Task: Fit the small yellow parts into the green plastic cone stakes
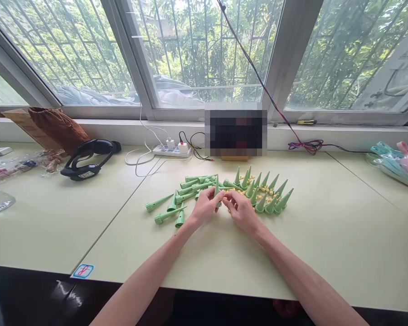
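Left hand point(206, 206), right hand point(241, 212): bare, slender-fingered. Left forearm point(156, 267): bare, one small dark spot point(175, 235). Right forearm point(299, 274): bare. Below the worktop's point(221, 267) near edge, I cannot distinguish clothing.

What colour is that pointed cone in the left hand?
The cone is green, seen best in the head view.

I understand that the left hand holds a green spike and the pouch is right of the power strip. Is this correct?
Not quite: in the head view, the pouch is left of the power strip. The left hand does hold a green spike.
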Demonstrator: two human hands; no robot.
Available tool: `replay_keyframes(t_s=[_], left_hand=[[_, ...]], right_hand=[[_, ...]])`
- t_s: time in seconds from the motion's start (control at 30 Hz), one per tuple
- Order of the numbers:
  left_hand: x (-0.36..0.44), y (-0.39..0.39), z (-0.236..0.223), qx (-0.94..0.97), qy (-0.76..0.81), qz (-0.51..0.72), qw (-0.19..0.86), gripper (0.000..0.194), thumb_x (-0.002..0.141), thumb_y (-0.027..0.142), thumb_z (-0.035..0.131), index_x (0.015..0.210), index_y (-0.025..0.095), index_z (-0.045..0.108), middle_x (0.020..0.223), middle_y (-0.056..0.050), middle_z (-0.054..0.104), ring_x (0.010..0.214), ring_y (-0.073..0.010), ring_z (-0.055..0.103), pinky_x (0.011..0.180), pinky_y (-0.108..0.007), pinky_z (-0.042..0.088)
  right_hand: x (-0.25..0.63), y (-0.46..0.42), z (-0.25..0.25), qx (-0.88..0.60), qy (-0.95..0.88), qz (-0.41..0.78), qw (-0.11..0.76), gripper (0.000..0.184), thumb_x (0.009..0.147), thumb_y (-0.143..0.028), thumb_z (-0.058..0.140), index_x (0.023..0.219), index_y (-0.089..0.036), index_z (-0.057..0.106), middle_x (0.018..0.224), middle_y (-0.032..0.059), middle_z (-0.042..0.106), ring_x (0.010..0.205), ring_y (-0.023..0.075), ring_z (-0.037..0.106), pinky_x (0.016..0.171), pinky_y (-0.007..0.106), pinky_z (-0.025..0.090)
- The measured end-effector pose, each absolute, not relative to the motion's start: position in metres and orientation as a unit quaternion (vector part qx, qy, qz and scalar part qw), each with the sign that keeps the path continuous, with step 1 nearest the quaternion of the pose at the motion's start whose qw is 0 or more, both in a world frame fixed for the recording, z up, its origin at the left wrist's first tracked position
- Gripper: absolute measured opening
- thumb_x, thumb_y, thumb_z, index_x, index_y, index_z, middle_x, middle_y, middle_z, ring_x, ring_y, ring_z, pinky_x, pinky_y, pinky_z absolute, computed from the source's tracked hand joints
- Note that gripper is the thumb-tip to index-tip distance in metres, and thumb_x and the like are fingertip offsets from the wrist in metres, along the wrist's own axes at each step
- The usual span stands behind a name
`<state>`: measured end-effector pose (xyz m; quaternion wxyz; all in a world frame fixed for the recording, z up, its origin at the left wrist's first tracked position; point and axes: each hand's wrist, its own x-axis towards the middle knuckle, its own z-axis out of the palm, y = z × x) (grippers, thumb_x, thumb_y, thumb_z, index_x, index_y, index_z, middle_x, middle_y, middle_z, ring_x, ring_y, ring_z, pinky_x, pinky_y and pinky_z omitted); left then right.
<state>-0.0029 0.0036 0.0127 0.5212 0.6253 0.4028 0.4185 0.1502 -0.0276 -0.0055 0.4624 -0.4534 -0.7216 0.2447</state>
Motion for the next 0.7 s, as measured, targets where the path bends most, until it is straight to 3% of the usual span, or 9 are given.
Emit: replay_keyframes(t_s=[0.33,0.7], left_hand=[[-0.0015,0.0012,0.0152,0.616,0.412,0.421,0.522,0.042,0.081,0.050,0.064,0.064,0.019,0.041,0.056,0.004,0.045,0.047,-0.0074,0.043,0.044,-0.021,0.039],[-0.0035,0.0030,0.0100,0.643,0.396,0.412,0.510,0.035,0.085,0.048,0.059,0.071,0.017,0.052,0.058,0.003,0.046,0.049,-0.0076,0.043,0.044,-0.022,0.039]], right_hand=[[0.1504,-0.0275,-0.0069,-0.456,-0.729,0.240,0.451,0.022,0.099,-0.029,0.043,0.082,-0.020,0.054,0.071,0.0000,0.056,0.061,0.0137,0.047,0.058,0.025,0.035],[0.1500,-0.0270,-0.0065,-0.449,-0.746,0.228,0.435,0.034,0.101,-0.030,0.035,0.070,-0.021,0.046,0.064,-0.0011,0.050,0.056,0.0129,0.041,0.055,0.026,0.031]])
